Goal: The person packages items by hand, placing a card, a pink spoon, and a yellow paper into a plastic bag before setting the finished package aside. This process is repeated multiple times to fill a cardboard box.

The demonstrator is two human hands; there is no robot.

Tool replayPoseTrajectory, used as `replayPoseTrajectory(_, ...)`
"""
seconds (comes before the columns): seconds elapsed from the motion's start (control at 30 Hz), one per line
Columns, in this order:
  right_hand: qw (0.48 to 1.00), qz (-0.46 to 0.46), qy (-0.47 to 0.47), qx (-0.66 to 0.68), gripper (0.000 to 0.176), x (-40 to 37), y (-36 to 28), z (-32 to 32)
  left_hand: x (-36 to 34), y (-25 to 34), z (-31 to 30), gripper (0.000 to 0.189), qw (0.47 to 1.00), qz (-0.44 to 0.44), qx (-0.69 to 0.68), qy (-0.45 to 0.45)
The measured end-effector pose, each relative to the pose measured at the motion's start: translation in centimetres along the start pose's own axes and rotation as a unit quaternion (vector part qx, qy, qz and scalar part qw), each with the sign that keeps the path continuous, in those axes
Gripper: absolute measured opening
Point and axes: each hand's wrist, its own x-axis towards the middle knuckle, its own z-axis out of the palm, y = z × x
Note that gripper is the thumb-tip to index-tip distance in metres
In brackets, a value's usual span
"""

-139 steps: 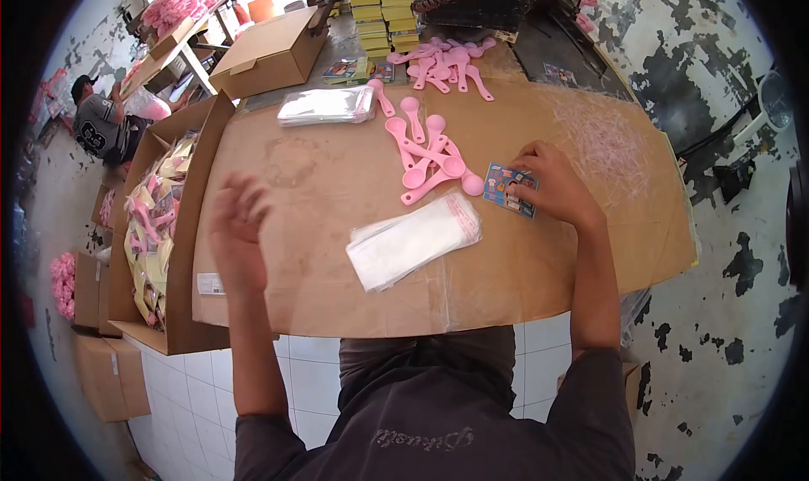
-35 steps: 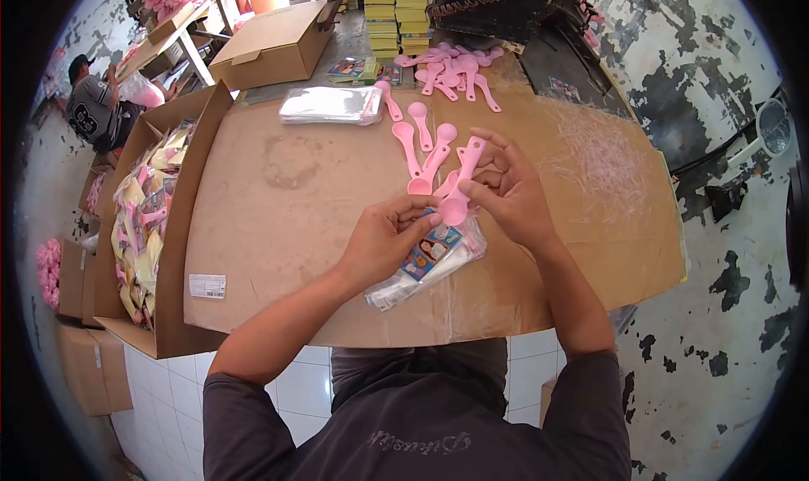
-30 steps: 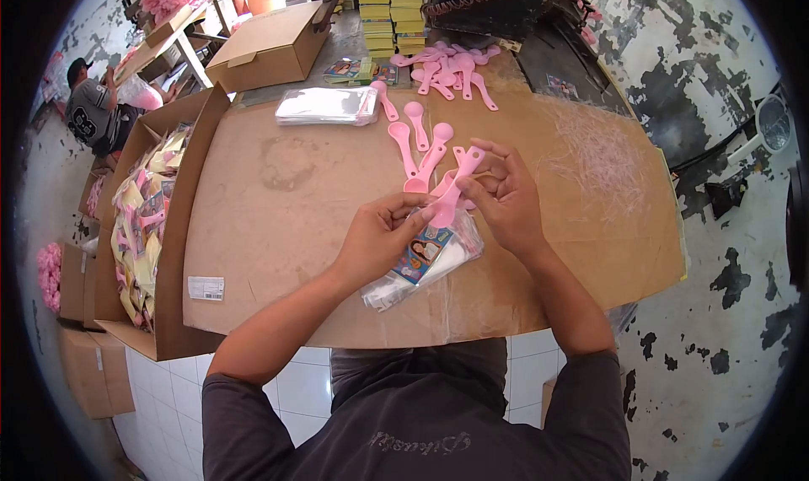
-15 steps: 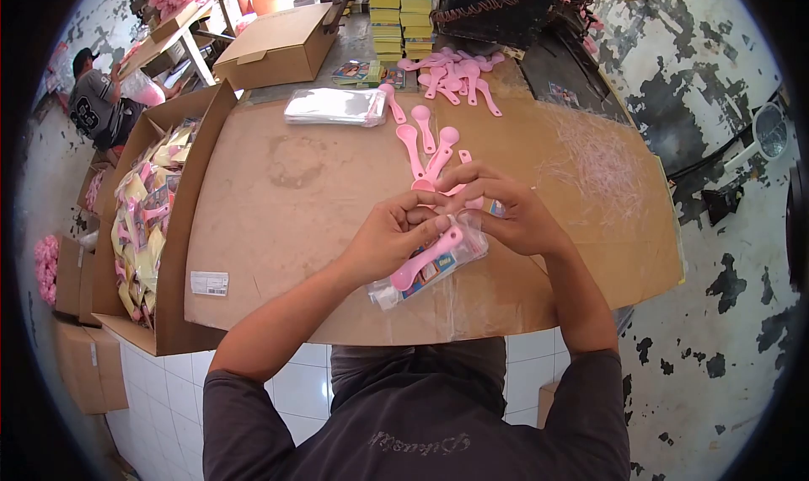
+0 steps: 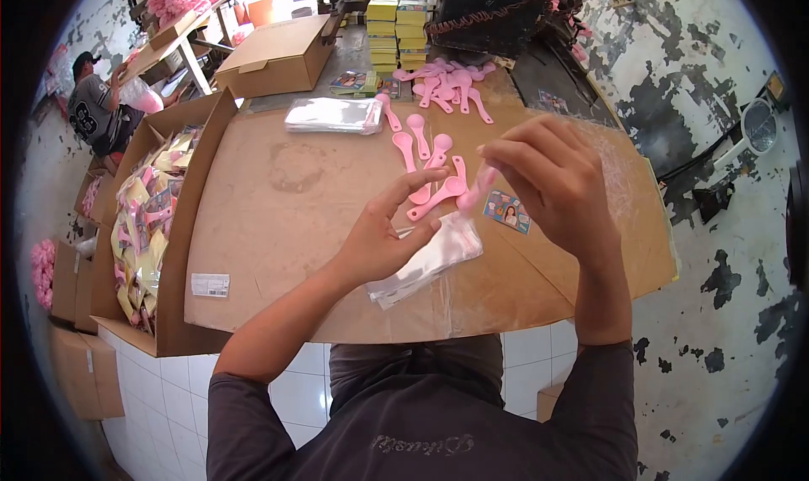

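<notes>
My left hand (image 5: 383, 232) is open, thumb and index finger spread, over a small stack of clear plastic bags (image 5: 434, 266). Nothing shows between its fingers. My right hand (image 5: 552, 186) is raised to the right, its fingertips pinched on a pink measuring spoon (image 5: 478, 188) that hangs down, smeared by motion. Just below the right hand lies a printed card (image 5: 507, 211). Several loose pink spoons (image 5: 441, 196) lie on the cardboard beyond my left fingertips.
An open carton (image 5: 156, 228) of packed bags stands at the left. Behind are a clear bag stack (image 5: 333, 116), a pile of pink spoons (image 5: 447, 80), stacked cards (image 5: 398, 30) and a closed box (image 5: 278, 55). A person (image 5: 105, 106) sits far left. Thin plastic strips (image 5: 611, 169) lie right.
My hands have moved apart, the right one up and rightward. The spoon and card that lay over the bags between them are gone from there. The printed card at right is now uncovered.
</notes>
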Motion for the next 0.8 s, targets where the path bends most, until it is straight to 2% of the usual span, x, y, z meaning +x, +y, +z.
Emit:
replayPoseTrajectory(0.07,0.999,0.013,-0.029,-0.021,0.012,-0.3,0.1,0.7,0.3,0.9,0.4,0.06,1.0,-0.003,0.01,0.017)
replayPoseTrajectory(0.17,0.995,0.066,-0.008,0.072,0.012,-0.4,-0.2,0.9,0.9,2.4,0.6,0.059,0.999,-0.006,0.037,0.032)
replayPoseTrajectory(0.3,0.985,0.075,-0.012,0.156,0.013,-0.5,-0.8,1.6,1.2,3.0,1.1,0.052,0.996,0.019,0.059,0.063)
replayPoseTrajectory(0.37,0.975,0.076,-0.023,0.206,0.014,-0.4,-1.2,1.7,1.2,3.3,1.0,0.046,0.998,-0.049,-0.024,0.023)
replayPoseTrajectory(0.5,0.99,0.048,0.054,0.123,0.016,-0.4,-1.4,2.8,1.1,3.7,1.0,0.037,0.968,-0.182,-0.17,0.019)
replayPoseTrajectory(0.57,0.994,0.006,0.094,0.056,0.018,-0.4,-1.6,3.1,1.2,4.0,1.0,0.034,0.97,-0.19,-0.149,0.034)
replayPoseTrajectory(0.6,0.996,-0.006,0.081,0.036,0.018,-0.4,-1.9,3.2,1.2,4.2,1.0,0.033,0.97,-0.194,-0.138,0.043)
replayPoseTrajectory(0.7,0.998,-0.032,0.053,-0.019,0.02,-0.5,-2.8,3.9,0.8,2.2,1.8,0.031,0.994,-0.059,-0.052,0.071)
replayPoseTrajectory(0.8,0.996,-0.047,0.047,-0.058,0.021,-0.6,-2.9,4.5,0.8,2.5,1.5,0.031,0.995,-0.086,0.049,0.032)
